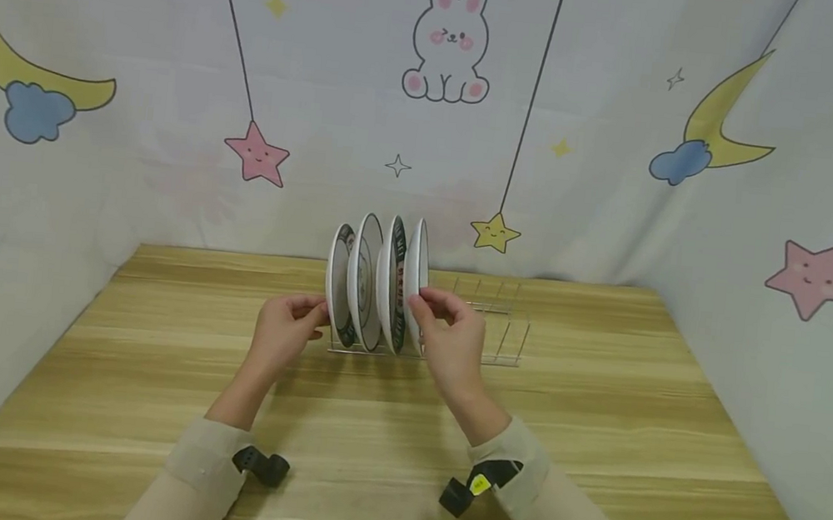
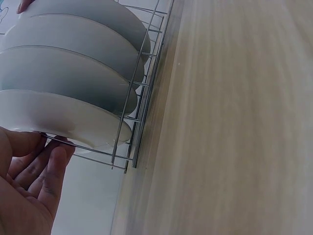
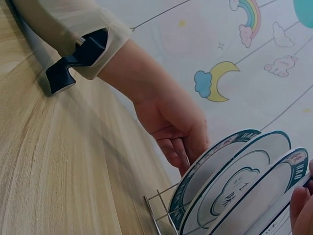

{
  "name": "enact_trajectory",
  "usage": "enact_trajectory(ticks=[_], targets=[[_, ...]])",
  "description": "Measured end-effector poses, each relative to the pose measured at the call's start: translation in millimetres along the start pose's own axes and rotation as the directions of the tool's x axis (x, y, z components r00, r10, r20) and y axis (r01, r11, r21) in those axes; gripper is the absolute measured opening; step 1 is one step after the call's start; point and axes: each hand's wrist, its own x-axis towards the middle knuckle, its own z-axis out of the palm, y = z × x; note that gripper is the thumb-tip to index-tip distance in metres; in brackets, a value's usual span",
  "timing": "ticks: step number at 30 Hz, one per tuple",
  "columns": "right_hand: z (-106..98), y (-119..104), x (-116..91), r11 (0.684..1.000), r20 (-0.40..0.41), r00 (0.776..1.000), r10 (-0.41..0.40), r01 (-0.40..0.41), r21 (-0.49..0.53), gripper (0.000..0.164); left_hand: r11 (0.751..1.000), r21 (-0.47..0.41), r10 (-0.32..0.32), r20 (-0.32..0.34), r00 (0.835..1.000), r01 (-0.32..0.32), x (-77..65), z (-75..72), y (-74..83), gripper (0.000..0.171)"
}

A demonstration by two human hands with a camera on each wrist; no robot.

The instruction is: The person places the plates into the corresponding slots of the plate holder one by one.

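Note:
Several white plates with dark green patterned rims stand on edge in the left part of a wire dish rack (image 1: 504,363). At the rack's left end, my left hand (image 1: 283,333) is beside the outermost plate (image 1: 337,286). The left wrist view shows the thumb and fingers of that hand (image 2: 27,188) pinching the rack's end wire, close against the plate's underside (image 2: 63,117). On the other side, my right hand (image 1: 454,341) pinches the near rim of the rightmost plate (image 1: 420,248) between thumb and fingers. Only part of this hand (image 3: 299,208) shows in the right wrist view.
The rack stands near the back of a wood-grain table (image 1: 339,437). Its right part, with upright wires (image 1: 504,340), extends past my right hand. Behind rises a white cloth backdrop (image 1: 341,102) with printed stars and a rabbit. Black straps (image 1: 264,467) sit on both wrists.

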Motion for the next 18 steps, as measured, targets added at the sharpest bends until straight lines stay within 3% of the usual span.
enact_trajectory(ticks=[11, 18], targets=[[-7.7, -0.9, 2.3, 0.999, -0.029, 0.999, -0.045, 0.045, 0.007, 0.018, 1.0, 0.02, 0.01, -0.001, 1.0, -0.01, 1.1, 0.7, -0.5, 0.022], [-14.4, 3.4, 4.2, 1.0, -0.046, 0.999, -0.026, 0.026, -0.007, 0.019, 1.0, 0.007, 0.017, 0.0, 1.0, -0.017, 2.1, 0.4, -2.4, 0.022]])
